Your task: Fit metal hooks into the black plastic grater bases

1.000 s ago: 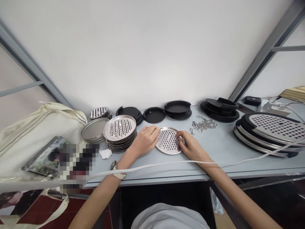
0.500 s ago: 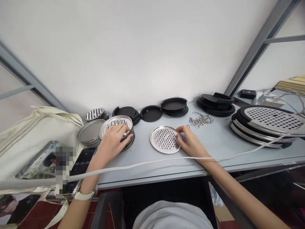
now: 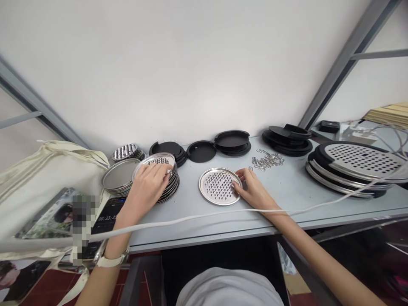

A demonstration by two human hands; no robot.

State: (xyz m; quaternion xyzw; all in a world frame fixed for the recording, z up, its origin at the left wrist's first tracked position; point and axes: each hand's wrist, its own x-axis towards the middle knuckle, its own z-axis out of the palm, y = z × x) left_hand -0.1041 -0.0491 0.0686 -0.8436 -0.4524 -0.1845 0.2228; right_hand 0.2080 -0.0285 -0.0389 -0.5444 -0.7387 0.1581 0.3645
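Observation:
A round metal grater plate [image 3: 219, 187] with raised teeth lies flat on the table. My right hand [image 3: 253, 191] holds its right rim, thumb on the face and fingers at the edge. Over a stack of similar grater plates [image 3: 170, 189] on the left, my left hand [image 3: 148, 187] is closed, its fingers pressed together. A small pale, shiny bit shows at its fingertips, too small to name. The hand hides part of the top plate. Beside that stack stands a pile of plain round metal discs [image 3: 119, 175].
Black round holders [image 3: 201, 151] line the wall. Small metal hooks [image 3: 267, 160] lie in a heap near larger black-rimmed grater plates [image 3: 366, 159]. A white cable [image 3: 204, 216] crosses in front. A cloth bag [image 3: 38, 178] and a phone [image 3: 108, 216] are at left.
My left hand has drawn its thumb and fingers together and shifted slightly left off the stack's right rim. My right thumb has moved further over the grater plate, which stays in place.

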